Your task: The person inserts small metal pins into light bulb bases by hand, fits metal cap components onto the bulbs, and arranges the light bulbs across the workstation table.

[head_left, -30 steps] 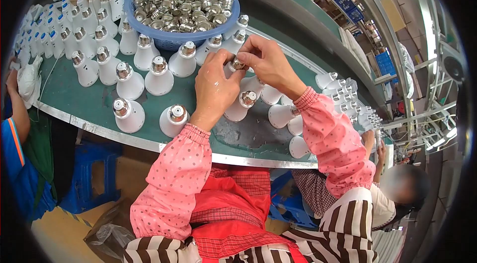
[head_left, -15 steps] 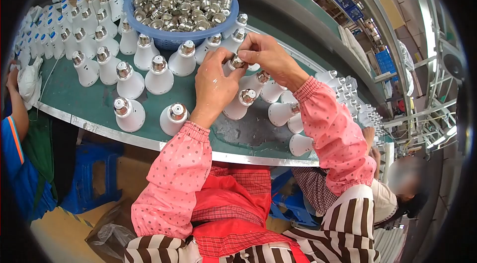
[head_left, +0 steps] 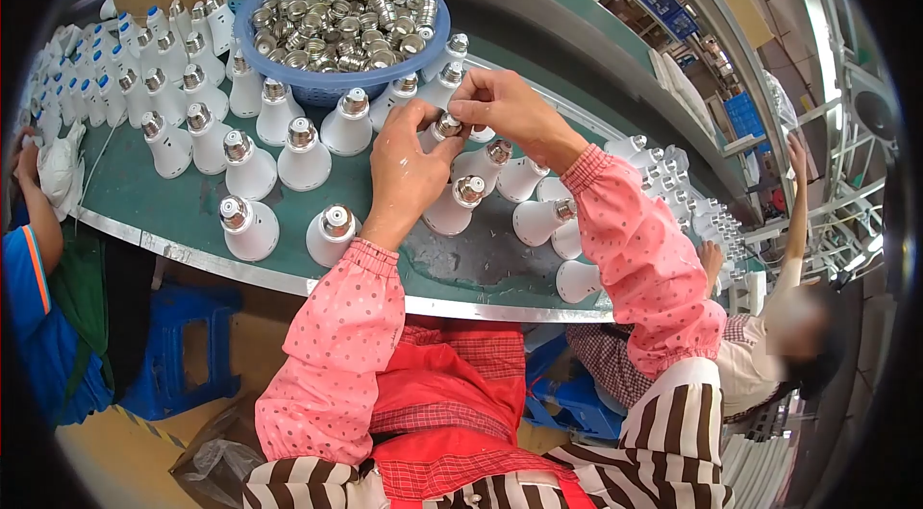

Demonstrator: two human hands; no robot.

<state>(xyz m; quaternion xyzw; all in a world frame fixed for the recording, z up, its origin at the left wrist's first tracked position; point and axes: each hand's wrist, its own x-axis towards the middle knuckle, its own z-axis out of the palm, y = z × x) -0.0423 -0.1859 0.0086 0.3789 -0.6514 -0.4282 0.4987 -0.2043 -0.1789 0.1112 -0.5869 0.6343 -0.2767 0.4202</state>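
A white light bulb with a shiny metal screw cap [head_left: 446,124] stands between my hands, its lower body mostly hidden. My left hand [head_left: 409,163] is closed around the bulb's neck, thumb and forefinger at the cap. From the other side, my right hand [head_left: 510,113] pinches at the cap's top edge; its fingertips are partly hidden. Just below the hands are capped bulbs, one of them a near bulb [head_left: 454,206]. Another bulb [head_left: 333,233] stands upright near the table edge, left of my left wrist.
A blue basket [head_left: 343,78] heaped with metal screw caps [head_left: 341,14] stands behind my hands. Many bulbs [head_left: 197,86] crowd the green table [head_left: 125,177] on the left, more [head_left: 673,187] on the right. Co-workers sit at both sides, one [head_left: 755,355] with an arm raised.
The view has shifted slightly. My hands stay on the same bulb, with the right fingers still at its cap. The co-worker on the right has raised an arm.
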